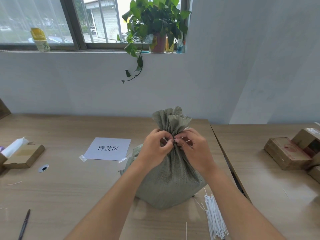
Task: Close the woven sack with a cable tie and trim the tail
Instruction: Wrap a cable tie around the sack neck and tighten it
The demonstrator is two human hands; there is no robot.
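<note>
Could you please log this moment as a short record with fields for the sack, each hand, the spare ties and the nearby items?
sack: grey-green woven sack upright on the wooden table, neck gathered
left hand: left hand pinches at the neck
right hand: right hand pinches at the neck, opposite
tie on neck: mostly hidden by fingers
spare ties: bundle of white cable ties right of the sack
nearby: taped white paper sign to the left; dark pen-like tool near left
</note>
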